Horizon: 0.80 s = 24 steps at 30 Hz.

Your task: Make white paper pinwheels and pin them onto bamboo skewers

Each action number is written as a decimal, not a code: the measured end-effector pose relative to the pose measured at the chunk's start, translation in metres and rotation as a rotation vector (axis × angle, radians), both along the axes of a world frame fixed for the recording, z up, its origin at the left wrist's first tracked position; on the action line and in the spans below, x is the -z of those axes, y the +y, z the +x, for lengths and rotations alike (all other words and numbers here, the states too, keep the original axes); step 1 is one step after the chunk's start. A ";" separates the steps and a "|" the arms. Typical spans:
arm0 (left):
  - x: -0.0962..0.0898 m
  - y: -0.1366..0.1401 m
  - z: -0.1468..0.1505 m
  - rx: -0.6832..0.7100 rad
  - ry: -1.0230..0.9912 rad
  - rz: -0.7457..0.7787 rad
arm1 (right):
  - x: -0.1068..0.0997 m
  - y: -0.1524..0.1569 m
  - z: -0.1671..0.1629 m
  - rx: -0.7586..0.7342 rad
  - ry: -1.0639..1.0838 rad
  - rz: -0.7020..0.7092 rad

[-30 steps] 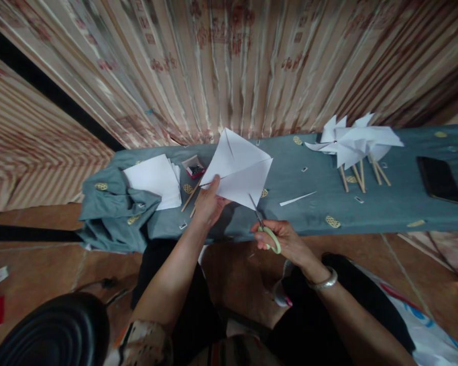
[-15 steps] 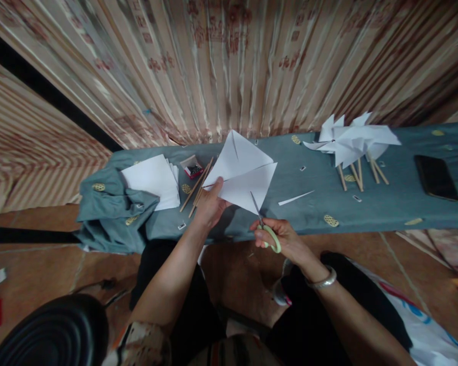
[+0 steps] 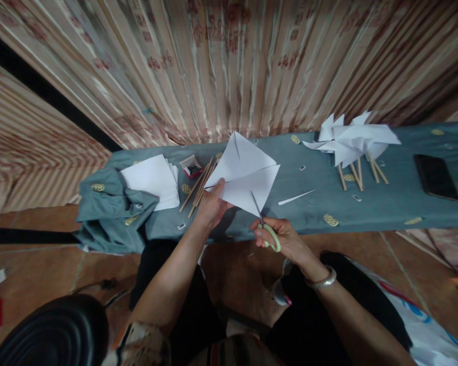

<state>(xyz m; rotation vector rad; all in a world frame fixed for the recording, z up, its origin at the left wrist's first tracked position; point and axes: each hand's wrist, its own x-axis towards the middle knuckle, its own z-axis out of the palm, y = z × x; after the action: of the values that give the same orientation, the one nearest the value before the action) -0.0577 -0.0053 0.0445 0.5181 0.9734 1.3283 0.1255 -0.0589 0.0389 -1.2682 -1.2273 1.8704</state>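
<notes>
A square sheet of white paper (image 3: pixel 248 175) with slits running in from its corners is pinched at its left corner by my left hand (image 3: pixel 213 206), thumb on top. My right hand (image 3: pixel 278 236) is closed round the pale green handles of a pair of scissors (image 3: pixel 272 238). The blades point up and lie at the paper's near corner, over the slit line there. Just left of the paper, several wooden sticks (image 3: pixel 198 188) lie side by side on the cloth, partly covered by it.
A stack of white paper (image 3: pixel 152 178) lies left beside a small box of pins (image 3: pixel 191 166). Finished paper pinwheels (image 3: pixel 361 140) on sticks rest at the right, near a black phone (image 3: pixel 436 177). A thin paper strip (image 3: pixel 295 197) lies on the green cloth (image 3: pixel 313 213).
The paper and my left hand have shifted very slightly to the right and nearer. The scissors have stayed almost in place at the near corner.
</notes>
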 end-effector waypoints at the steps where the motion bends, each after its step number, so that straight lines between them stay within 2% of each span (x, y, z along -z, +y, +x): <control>1: 0.000 0.000 0.000 0.003 0.003 0.004 | 0.000 0.000 0.000 0.000 0.001 -0.004; 10: 0.001 -0.001 -0.001 0.012 0.043 0.001 | -0.002 0.001 -0.002 0.032 0.017 -0.054; 17: 0.000 -0.002 0.001 0.022 -0.004 0.018 | -0.001 0.000 -0.002 0.049 0.014 -0.007; 24: -0.005 -0.006 0.005 0.066 0.039 0.005 | 0.001 0.001 0.001 0.044 -0.008 0.025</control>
<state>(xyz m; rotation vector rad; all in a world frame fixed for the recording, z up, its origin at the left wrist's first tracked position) -0.0532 -0.0111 0.0492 0.5769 0.9772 1.2662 0.1262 -0.0576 0.0381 -1.2811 -1.2132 1.8149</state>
